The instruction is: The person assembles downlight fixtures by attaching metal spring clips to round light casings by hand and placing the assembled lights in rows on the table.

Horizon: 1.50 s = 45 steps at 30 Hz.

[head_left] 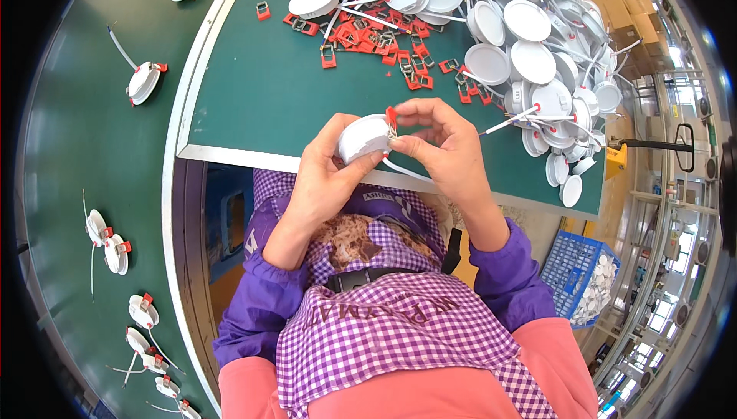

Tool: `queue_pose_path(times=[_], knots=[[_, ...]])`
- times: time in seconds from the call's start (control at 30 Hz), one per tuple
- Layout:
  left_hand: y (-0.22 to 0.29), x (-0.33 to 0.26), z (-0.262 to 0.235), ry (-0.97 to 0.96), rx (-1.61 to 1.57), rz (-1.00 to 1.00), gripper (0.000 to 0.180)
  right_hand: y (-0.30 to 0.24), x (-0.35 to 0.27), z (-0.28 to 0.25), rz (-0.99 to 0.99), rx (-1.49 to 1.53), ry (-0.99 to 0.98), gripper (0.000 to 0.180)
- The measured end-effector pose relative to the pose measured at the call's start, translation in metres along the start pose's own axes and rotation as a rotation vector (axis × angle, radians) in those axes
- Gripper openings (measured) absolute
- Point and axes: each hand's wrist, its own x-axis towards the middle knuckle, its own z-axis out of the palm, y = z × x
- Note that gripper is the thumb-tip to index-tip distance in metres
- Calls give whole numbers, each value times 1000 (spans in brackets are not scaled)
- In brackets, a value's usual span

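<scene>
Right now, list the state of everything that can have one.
White round lamp: tilted, held by left hand.
Red-and-metal clip: at lamp's edge, pinched by right hand.
Loose red clips: scattered, heaped on green table.
White lamp pile: jumbled, overlapping.
Far-left white lamps: spread out, red clips showing.
Blue plastic crate: open, holding small white pieces.

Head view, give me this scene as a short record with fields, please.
Left hand: holding white round fixture
Right hand: gripping red clip at fixture's edge
Green table: loose red clips, heaped white fixtures
Green surface at left: spaced-out fixtures with red clips
Blue crate: lower right, holding small white pieces
</scene>
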Motion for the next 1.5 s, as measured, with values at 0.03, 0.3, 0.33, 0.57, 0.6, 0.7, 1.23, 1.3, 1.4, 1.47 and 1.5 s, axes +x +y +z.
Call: queue_pose_path(times=[0.03, 0.3, 0.33, 0.57, 0.6, 0.7, 1.23, 1.3, 1.4, 1.47, 1.5], knots=[[0, -1, -1, -11, -8, -2, 26, -1, 1, -1, -2, -2, 4, 30], [1, -5, -11, -130, -62, -78, 28, -9, -2, -3, 237, 65, -124, 46], [2, -6, -11, -125, -61, -78, 27, -9, -1, -4, 277, 63, -123, 45], [-2, -5, -16, -100, -134, -94, 32, -8, 11, -4, 301, 141, -221, 42], [-1, -4, -17, -99, -133, -90, 32, -5, 18, -10, 277, 171, -303, 40], [12, 2, -35, 106, -34, 17, 39, -7, 33, -22, 211, -121, -213, 36], [50, -24, -350, 849, 671, -111, 46, 30, 57, -29, -161, -789, 31, 14], [59, -24, -351, 918, 903, -38, 45, 31, 56, -31, -159, -773, 49, 13], [109, 4, -241, 1148, 1533, 608, 41, 31, 50, -34, -156, -767, 102, 12], [116, 33, -156, 881, 1176, 729, 39, 25, 46, -32, -175, -762, 110, 13], [110, 53, -127, 629, 922, 606, 39, 21, 44, -32, -153, -704, 121, 14]])
